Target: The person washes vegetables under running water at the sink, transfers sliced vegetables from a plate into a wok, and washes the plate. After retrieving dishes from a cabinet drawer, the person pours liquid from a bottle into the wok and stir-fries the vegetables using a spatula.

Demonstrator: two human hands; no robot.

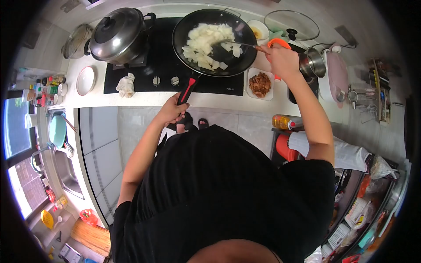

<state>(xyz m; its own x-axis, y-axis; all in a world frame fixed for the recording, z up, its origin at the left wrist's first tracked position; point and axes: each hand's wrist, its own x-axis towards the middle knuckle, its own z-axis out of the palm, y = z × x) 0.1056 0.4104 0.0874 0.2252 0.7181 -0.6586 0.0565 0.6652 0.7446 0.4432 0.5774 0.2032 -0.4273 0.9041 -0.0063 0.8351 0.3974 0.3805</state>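
My left hand [172,110] is wrapped round the end of the black-and-red handle of a dark frying pan [237,59]. The pan sits on the right part of the black cooktop [144,83]. Pale chopped pieces [206,39] lie in it, mostly at its left and middle. My right hand [280,59], over the pan's right edge, grips the brown handle of a metal utensil [239,43], whose tip is among the pale pieces. Just below that hand, a white square dish [267,94] holds browned meat-like pieces [259,84].
A lidded steel pot [117,37] stands at the cooktop's left. Near it are a white bowl [86,80] and a crumpled cloth [126,85]. Behind my right hand are a small bowl [258,29], a glass lid [291,24] and metal bowls [314,63]. An oil bottle [283,122] stands below the counter edge.
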